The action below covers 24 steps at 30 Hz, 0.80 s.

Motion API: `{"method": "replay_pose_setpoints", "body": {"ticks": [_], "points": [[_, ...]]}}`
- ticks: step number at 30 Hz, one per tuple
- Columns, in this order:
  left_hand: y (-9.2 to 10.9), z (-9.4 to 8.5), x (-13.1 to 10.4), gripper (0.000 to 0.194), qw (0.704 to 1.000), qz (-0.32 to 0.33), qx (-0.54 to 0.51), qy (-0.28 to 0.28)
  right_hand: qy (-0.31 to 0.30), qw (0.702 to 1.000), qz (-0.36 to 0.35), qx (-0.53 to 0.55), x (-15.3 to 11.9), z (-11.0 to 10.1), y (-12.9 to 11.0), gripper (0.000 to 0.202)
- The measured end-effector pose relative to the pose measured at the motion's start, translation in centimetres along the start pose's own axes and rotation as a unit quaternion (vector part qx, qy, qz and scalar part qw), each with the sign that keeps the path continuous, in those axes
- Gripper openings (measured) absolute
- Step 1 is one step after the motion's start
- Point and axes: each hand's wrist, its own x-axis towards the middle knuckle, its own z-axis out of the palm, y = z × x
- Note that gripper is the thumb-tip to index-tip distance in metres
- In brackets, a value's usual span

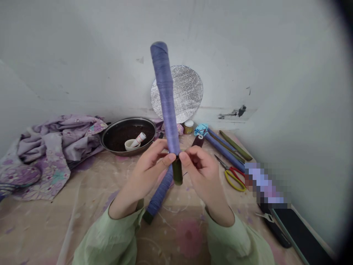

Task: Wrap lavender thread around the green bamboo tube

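Note:
Upright before me stands a stick wrapped in blue-violet thread (pixel 167 95), its bare dark green end (pixel 177 173) pointing down. My left hand (pixel 150 167) pinches it from the left, where the winding stops. From the right, my right hand (pixel 202 167) is closed with thumb and fingertips against the same spot; whether loose thread is between them I cannot make out. A second blue-wrapped stick (pixel 160 197) lies on the table below my hands. Partly hidden behind my right hand is a cone of dark thread (pixel 198 141).
Red-and-yellow-handled scissors (pixel 234 178) lie right, beside wrapped and bare green sticks (pixel 234 145). A phone (pixel 300 232) and a black knife-like tool (pixel 275 228) are near the right edge. Back left are a pan (pixel 110 145) with a small cup (pixel 132 145), and floral cloth (pixel 55 147).

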Motion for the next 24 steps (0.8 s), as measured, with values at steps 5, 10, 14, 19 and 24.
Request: {"method": "replay_pose_setpoints", "body": {"ticks": [5,10,14,19,24], "points": [[0.5,0.0,-0.4,0.008,0.995,-0.053,-0.082,-0.022,-0.039,0.998,0.005,0.046,0.1,-0.4,-0.4,0.02],[0.3,0.4,-0.7,0.019,0.986,-0.091,-0.141,-0.014,-0.038,0.997,-0.022,0.065,-0.2,-0.5,-0.6,0.006],[-0.3,1.1,-0.8,0.028,0.969,-0.123,-0.21,-0.046,-0.021,0.989,0.004,0.15,-0.4,0.0,-0.6,0.01],[-0.3,1.8,-1.0,0.025,0.956,-0.143,-0.254,-0.027,-0.033,0.975,0.037,0.217,-0.6,0.4,-0.8,0.016],[0.5,2.0,-0.9,0.026,0.943,-0.146,-0.298,-0.014,-0.046,0.974,0.036,0.22,-0.6,0.5,-0.9,0.016]]}}
